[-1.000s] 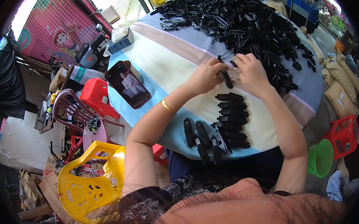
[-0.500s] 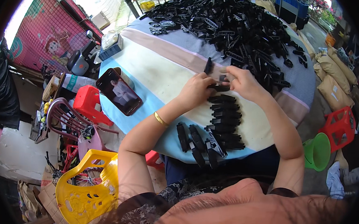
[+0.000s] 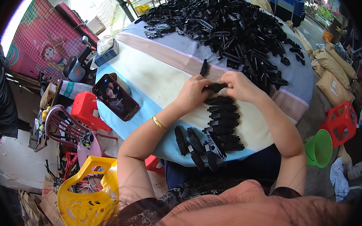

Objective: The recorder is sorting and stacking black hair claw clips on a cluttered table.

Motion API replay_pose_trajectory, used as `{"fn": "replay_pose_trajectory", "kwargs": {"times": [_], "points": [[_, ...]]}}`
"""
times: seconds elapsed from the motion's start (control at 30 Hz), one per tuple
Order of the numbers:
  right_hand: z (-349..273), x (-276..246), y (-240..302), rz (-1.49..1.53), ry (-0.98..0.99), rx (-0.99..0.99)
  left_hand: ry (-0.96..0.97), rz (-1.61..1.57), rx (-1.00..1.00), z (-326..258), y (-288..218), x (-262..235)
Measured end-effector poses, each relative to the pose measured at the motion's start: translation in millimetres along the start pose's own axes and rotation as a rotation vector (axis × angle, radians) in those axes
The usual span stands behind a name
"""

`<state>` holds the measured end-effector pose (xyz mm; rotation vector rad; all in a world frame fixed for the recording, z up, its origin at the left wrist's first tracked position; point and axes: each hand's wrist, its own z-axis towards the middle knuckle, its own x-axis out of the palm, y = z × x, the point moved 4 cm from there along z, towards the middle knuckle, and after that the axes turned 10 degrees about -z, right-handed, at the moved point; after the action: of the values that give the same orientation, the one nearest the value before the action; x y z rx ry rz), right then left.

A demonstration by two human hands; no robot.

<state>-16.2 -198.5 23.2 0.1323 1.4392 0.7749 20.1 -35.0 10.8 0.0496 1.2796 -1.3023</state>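
My left hand (image 3: pixel 192 92) and my right hand (image 3: pixel 240 86) meet over the near middle of a round cloth-covered table. Both pinch one narrow black plastic piece (image 3: pixel 215 87), the left at its left end, the right at its right end. Just beyond my left fingers a single black piece (image 3: pixel 204 67) points away from me. Below my hands, a column of similar black pieces (image 3: pixel 222 122) lies side by side, running toward the table's near edge. Left of its lower end are several more black pieces (image 3: pixel 195 140), laid lengthwise. What my fingertips cover is hidden.
A big heap of black plastic parts (image 3: pixel 236 29) covers the table's far side. On the left, a phone (image 3: pixel 115 97) leans on a round holder, with a blue box (image 3: pixel 107 54) behind it. Around the table stand a yellow chair (image 3: pixel 70 193), red stools (image 3: pixel 88 109) and a green bucket (image 3: pixel 320 148).
My right fingers, blurred and a little apart before, have come down onto the right end of the piece in my left hand. The whole view has shifted slightly.
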Motion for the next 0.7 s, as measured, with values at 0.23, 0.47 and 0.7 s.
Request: {"fn": "replay_pose_trajectory", "kwargs": {"times": [0.23, 0.47, 0.7], "points": [[-6.9, -10.4, -0.4, -0.385, -0.216, -0.088, 0.033, -0.105, -0.107, 4.0, 8.1, -5.3], [6.1, -0.5, -3.5, -0.241, -0.130, -0.245, 0.061, -0.246, -0.093, 11.1, 4.4, 0.7], [1.0, -5.0, -4.0, -0.084, 0.094, -0.104, 0.430, -0.229, -0.112, 15.6, -0.4, -5.0]]}}
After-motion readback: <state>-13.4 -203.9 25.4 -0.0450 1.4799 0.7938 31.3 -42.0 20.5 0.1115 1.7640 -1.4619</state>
